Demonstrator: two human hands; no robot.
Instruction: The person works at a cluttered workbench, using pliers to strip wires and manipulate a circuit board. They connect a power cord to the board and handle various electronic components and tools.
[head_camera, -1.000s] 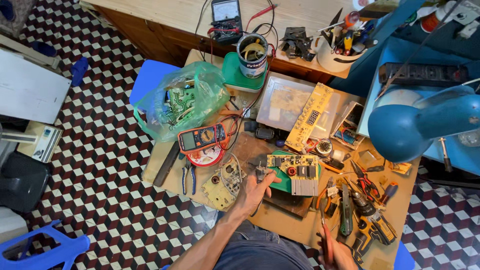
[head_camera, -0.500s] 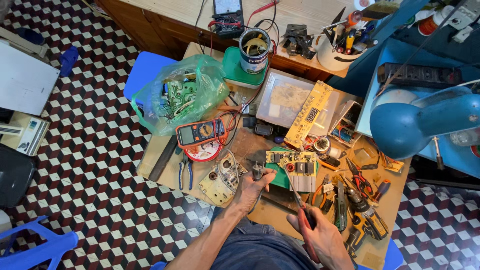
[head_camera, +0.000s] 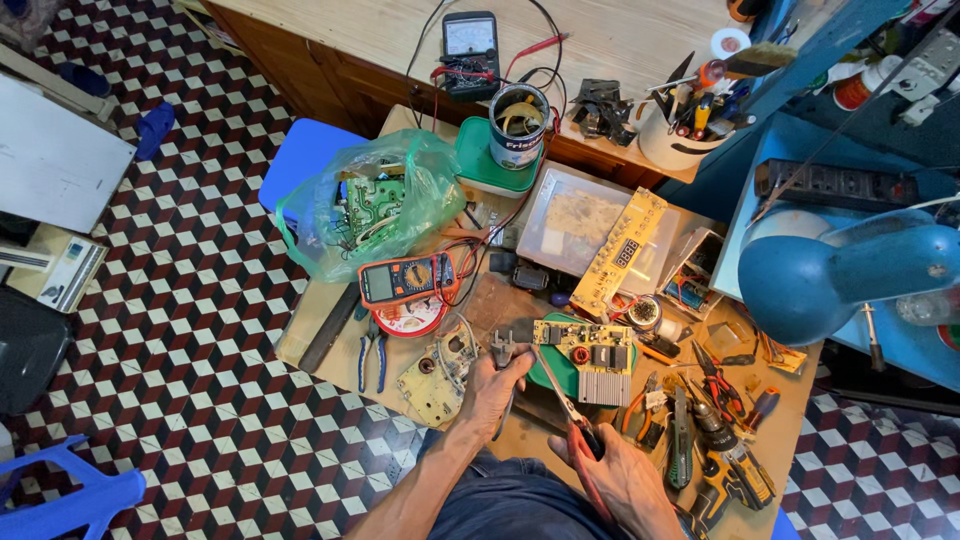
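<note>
On the cluttered wooden bench (head_camera: 330, 330), the left hand (head_camera: 492, 385) closes around a grey power plug (head_camera: 502, 348) beside the circuit board (head_camera: 583, 358). Further right, the right hand (head_camera: 620, 475) grips red-handled long-nose pliers (head_camera: 565, 400), tips at the board's edge.

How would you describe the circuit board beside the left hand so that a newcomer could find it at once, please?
Start at the cluttered wooden worktable and find the big blue lamp shade. Left of it, just past the left hand, lies the circuit board on a green pad. Unlike the long yellow display board behind, it carries a finned metal heatsink.
</note>
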